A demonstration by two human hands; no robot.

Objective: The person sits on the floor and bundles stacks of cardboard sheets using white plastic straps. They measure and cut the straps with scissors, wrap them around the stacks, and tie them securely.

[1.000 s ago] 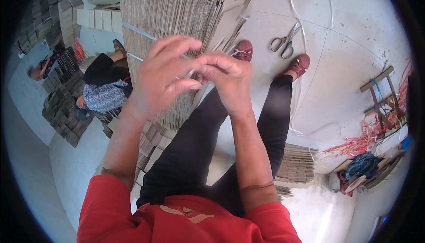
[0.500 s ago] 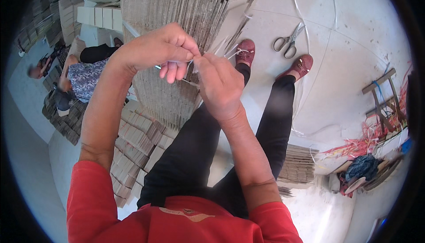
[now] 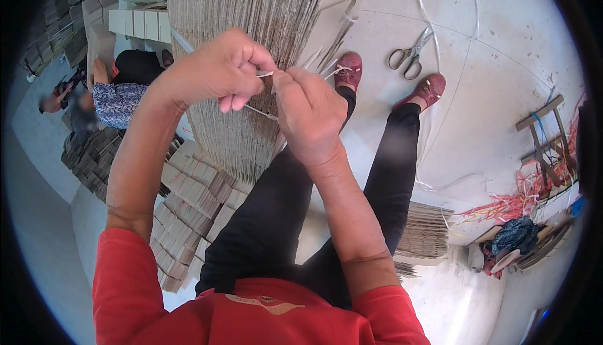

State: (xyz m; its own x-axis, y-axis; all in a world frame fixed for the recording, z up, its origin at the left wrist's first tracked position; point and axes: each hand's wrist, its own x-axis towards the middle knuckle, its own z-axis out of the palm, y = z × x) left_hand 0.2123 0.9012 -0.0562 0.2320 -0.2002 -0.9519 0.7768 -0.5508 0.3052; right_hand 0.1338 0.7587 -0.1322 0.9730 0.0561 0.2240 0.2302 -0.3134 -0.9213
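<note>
Both my hands meet above a tall stack of grey-brown cardboard sheets [image 3: 217, 21] standing on edge. My left hand [image 3: 229, 72] is closed, pinching a short length of white plastic strap [image 3: 265, 74]. Against it, my right hand [image 3: 309, 109] is closed with thumb and forefinger on the same strap. Another stretch of the strap runs below the fingers across the sheets. A white band also shows on the stack beyond my left wrist. The exact knot or loop between the fingertips is hidden.
Scissors [image 3: 411, 54] with dark handles lie on the floor near my red shoes [image 3: 428, 92]. A loose white strap [image 3: 438, 50] trails past them. Bundled cardboard [image 3: 191, 188] sits at lower left. Another person [image 3: 122, 103] is at far left. A wooden stool [image 3: 546, 138] stands right.
My left fingers have curled in and tightened, and the strap between the hands now shows as a short straight piece. At far left the other person has leaned over farther.
</note>
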